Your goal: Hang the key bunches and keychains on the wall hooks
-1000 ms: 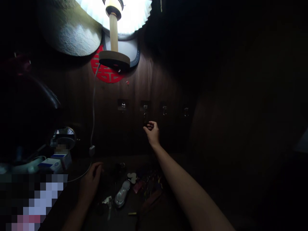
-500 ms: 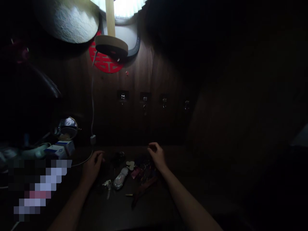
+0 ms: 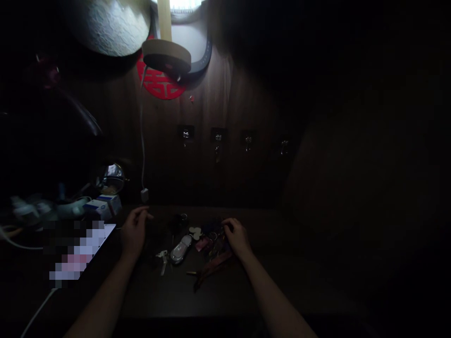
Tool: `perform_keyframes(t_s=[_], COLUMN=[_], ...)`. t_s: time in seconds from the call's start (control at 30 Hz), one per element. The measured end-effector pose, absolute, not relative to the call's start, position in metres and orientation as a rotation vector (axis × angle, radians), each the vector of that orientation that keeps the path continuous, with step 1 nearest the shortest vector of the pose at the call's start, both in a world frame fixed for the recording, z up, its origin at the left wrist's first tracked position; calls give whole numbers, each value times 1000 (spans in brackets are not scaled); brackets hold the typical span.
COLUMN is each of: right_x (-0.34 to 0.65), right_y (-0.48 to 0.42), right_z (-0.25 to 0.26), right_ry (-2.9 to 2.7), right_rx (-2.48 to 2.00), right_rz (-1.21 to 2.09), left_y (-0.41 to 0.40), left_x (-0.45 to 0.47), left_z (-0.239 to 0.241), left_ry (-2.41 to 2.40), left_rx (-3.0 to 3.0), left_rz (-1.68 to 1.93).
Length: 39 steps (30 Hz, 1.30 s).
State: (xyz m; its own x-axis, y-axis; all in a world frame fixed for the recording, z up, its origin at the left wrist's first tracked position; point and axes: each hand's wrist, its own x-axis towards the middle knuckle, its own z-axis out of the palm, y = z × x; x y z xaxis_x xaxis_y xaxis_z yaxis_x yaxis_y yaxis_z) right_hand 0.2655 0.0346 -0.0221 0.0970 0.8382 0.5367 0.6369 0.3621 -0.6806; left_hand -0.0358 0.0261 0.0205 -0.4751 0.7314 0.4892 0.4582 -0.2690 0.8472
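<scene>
My left hand (image 3: 134, 232) hovers at the left of the dark tabletop, fingers loosely bent and apart, holding nothing I can see. My right hand (image 3: 239, 238) is at the right edge of a small heap, its thumb and fingers curved with a gap between; contact with the heap is too dark to make out. Between the hands lie loose keys (image 3: 163, 260), a silver oval key fob (image 3: 181, 249), a pale trefoil-shaped piece (image 3: 195, 233), a pink tag (image 3: 202, 243), a metal ring (image 3: 183, 217) and a reddish-brown strap (image 3: 213, 266).
A lit tablet-like screen (image 3: 109, 231), partly blurred out, lies at the left with a white cable. Behind it stand blue-and-white boxes (image 3: 102, 206), bottles (image 3: 26, 211) and a round mirror (image 3: 113, 177). Metal hooks (image 3: 218, 137) line the wall below a lamp (image 3: 167, 54).
My right hand has come down and closer to the heap's right edge. My left hand has shifted slightly. The whole view has moved a little; the small things lie as before.
</scene>
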Motion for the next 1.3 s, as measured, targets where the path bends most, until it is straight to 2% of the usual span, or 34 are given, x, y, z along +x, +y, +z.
perform_keyframes(t_s=[0.07, 0.13, 0.43, 0.6, 0.77, 0.97, 1.07, 1.3], right_x=[266, 266, 265, 265, 264, 250, 237, 228], right_y=[36, 37, 36, 35, 32, 19, 10, 5], right_z=[-23, -23, -22, -22, -18, -6, 0, -1], right_ry=[-1606, -1602, -1615, -1638, -1660, -1670, -1751, -1816], right_rx=[-1344, -1350, -1358, -1348, -1345, -1270, -1144, -1038], right_rz=[264, 281, 292, 265, 181, 85, 124, 281], left_y=[27, 28, 45, 53, 45, 38, 34, 24], left_x=[-42, -51, -69, -60, -49, -11, 25, 82], left_z=[22, 21, 7, 5, 13, 33, 36, 16], left_ry=[1724, 1696, 1988, 1958, 1974, 1802, 1587, 1312], left_rx=[1311, 1329, 2055, 2199, 2167, 1798, 1664, 1632], left_rz=[1852, 1710, 890, 702, 796, 1302, 1435, 1429])
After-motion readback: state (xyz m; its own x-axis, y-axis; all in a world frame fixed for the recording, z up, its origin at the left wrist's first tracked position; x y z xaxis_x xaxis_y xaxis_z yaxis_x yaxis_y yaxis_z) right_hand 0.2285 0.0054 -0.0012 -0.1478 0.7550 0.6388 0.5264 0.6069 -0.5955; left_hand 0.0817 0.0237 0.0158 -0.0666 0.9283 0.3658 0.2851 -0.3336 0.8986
